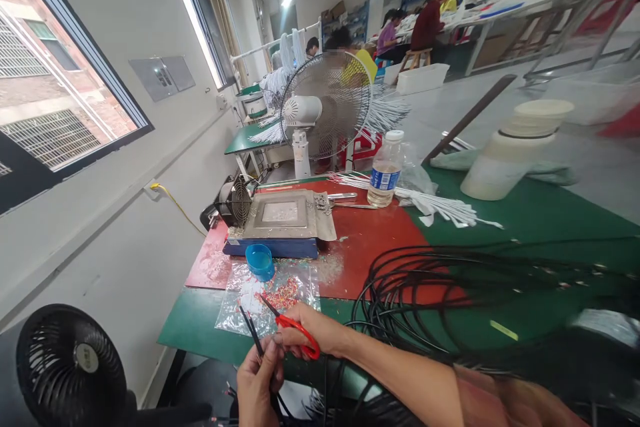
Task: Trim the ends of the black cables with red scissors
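My left hand pinches several thin black cables, their stripped ends pointing up and away. Closed around red-handled scissors is my right hand, its fingertips touching those of my left hand. The scissor blades point up and left, over a clear plastic bag strewn with small red and orange bits. At the back of that bag stands a blue cup. A bundle of black cable lies in loops to the right of my hands, partly on a red mat.
A blue-based device with a metal plate sits behind the cup. Farther right are a bottle, white cables and a white container. A large fan stands beyond the table, a black fan at the left. People sit in the background.
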`<state>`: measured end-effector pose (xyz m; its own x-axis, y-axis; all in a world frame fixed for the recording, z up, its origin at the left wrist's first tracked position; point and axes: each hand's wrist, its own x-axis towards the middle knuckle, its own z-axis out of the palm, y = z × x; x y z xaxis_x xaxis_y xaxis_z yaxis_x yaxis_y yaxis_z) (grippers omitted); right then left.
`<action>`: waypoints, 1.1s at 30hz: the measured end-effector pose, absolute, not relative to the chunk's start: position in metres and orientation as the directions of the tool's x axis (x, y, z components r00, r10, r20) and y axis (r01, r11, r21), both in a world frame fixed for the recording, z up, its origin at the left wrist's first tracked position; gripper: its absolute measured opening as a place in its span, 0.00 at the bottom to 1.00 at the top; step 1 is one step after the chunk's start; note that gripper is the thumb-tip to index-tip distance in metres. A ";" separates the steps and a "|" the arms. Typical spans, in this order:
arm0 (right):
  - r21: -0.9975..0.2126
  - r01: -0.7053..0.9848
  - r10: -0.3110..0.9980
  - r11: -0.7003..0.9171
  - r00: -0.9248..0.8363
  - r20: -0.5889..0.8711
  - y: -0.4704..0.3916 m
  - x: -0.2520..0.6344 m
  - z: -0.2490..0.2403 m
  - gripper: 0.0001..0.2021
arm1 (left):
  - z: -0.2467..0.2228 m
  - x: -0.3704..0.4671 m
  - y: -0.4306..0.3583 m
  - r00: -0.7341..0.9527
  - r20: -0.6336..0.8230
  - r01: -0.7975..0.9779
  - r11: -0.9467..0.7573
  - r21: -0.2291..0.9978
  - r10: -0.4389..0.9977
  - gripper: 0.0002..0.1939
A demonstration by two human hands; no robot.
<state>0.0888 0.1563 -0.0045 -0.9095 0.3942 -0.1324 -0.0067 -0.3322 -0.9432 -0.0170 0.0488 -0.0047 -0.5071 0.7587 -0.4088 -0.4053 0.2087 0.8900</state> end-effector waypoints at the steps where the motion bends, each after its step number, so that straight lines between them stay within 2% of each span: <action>1: -0.936 -0.010 0.386 -0.352 -0.912 -0.136 0.156 0.089 -0.005 0.20 | -0.005 -0.017 0.048 -0.503 -0.400 -0.401 0.203 0.893 0.766 0.17; 7: -0.833 0.002 0.278 -0.553 -0.942 -0.187 0.153 0.089 -0.004 0.20 | 0.003 -0.010 0.047 -0.481 -0.363 -0.410 0.161 0.898 0.798 0.13; 10: -0.810 -0.002 0.280 -0.587 -0.939 -0.201 0.152 0.089 0.000 0.18 | 0.006 -0.009 0.048 -0.437 -0.358 -0.426 0.161 0.890 0.825 0.13; 18: -0.872 -0.003 0.303 -0.489 -0.938 -0.167 0.153 0.090 -0.004 0.24 | 0.006 -0.010 0.050 -0.420 -0.419 -0.449 0.216 0.867 0.805 0.16; 24: -0.893 -0.012 0.310 -0.449 -0.940 -0.143 0.152 0.091 0.000 0.21 | 0.004 -0.009 0.049 -0.436 -0.437 -0.465 0.219 0.858 0.786 0.18; 33: -0.956 -0.036 0.344 -0.291 -0.936 -0.070 0.151 0.091 0.000 0.21 | -0.002 -0.012 0.050 -0.325 -0.461 -0.551 0.231 0.802 0.826 0.17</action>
